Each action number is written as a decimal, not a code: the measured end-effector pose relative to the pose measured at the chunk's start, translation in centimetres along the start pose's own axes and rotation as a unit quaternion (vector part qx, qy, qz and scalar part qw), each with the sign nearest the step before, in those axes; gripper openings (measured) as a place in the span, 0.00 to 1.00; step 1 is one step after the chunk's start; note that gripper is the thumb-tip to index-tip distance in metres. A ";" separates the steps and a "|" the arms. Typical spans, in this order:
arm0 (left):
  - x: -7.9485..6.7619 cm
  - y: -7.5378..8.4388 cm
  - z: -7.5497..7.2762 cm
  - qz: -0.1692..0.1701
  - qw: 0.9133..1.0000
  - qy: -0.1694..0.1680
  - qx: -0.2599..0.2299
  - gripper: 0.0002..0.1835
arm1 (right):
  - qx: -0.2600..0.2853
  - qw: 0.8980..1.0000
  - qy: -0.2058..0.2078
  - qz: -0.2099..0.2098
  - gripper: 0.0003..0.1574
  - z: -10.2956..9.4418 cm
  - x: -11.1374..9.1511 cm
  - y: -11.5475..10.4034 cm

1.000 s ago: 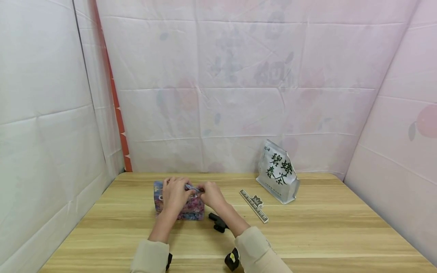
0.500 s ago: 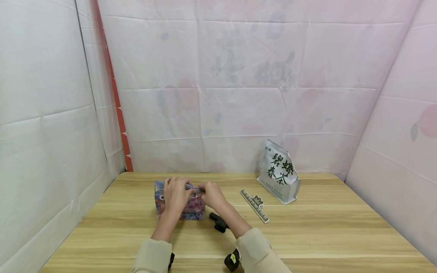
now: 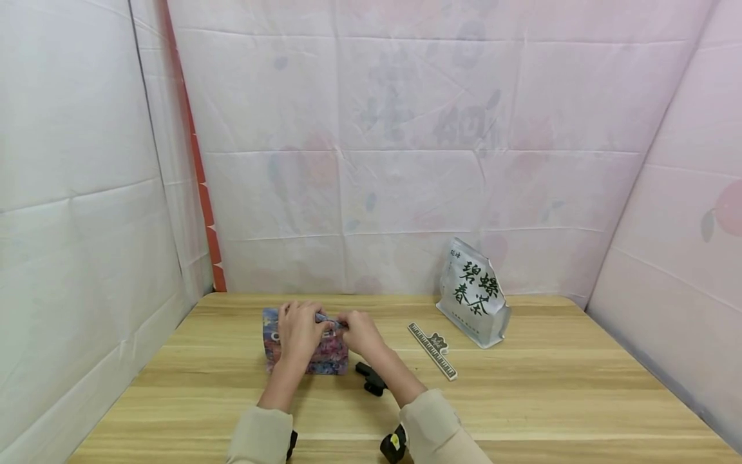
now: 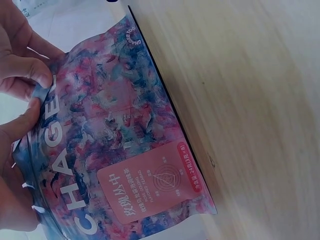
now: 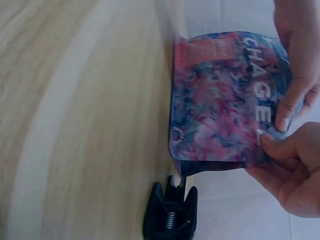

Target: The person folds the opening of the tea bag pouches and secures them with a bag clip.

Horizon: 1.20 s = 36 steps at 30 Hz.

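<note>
Leftmost on my head feed: pink-and-blue patterned pouch with white lettering, standing on the pale wood-grain desk. I see the left hand across its front, grip closed on the top edge, thumb in front. Right hand just beside it, grip also pinching that edge near the pouch's right end. Next, I've got a black spring clip just beside the pouch's lower right corner, then a white-and-black long-jawed clip lying slantwise, then a silver gusseted bag with dark characters, upright.
</note>
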<state>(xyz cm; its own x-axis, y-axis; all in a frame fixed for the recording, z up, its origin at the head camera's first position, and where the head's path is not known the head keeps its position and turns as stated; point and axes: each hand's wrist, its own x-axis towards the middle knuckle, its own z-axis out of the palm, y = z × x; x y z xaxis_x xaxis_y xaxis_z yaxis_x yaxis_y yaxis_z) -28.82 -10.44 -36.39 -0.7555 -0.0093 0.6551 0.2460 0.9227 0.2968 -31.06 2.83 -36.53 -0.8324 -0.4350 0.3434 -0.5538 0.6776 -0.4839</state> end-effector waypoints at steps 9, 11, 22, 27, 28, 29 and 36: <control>0.3 -0.1 -0.5 -0.018 0.997 -0.068 0.015 0.13 | 0.017 1.000 0.017 0.006 0.07 0.3 0.0 0.0; 0.4 -0.1 -0.7 -0.019 0.996 -0.088 0.017 0.14 | 0.020 1.000 0.014 0.009 0.07 0.3 0.0 0.0; 0.4 -0.4 -0.6 -0.007 0.995 -0.102 -0.003 0.08 | 0.029 0.999 0.008 0.011 0.09 0.1 0.0 0.0; 0.6 -0.6 -0.4 -0.009 0.994 -0.102 -0.022 0.08 | 0.032 0.999 0.007 0.015 0.10 0.1 0.1 0.1; 0.6 -0.6 -0.4 -0.010 0.994 -0.103 -0.024 0.08 | 0.033 0.999 0.007 0.015 0.10 0.1 0.1 0.1; 0.7 -0.6 -0.4 -0.012 0.994 -0.106 -0.026 0.08 | 0.033 0.999 0.007 0.015 0.10 0.1 0.1 0.1; 0.8 -0.6 -0.4 -0.013 0.994 -0.106 -0.029 0.08 | 0.031 0.999 0.004 0.015 0.10 0.2 0.1 0.1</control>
<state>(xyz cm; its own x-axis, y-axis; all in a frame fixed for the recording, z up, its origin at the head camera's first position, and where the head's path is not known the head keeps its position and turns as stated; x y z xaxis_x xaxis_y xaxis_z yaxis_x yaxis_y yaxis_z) -29.33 -11.15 -35.70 -0.8714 0.0551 0.4874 0.2556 0.8991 0.3553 -31.21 2.74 -36.72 -0.8490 -0.4091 0.3345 -0.5284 0.6520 -0.5437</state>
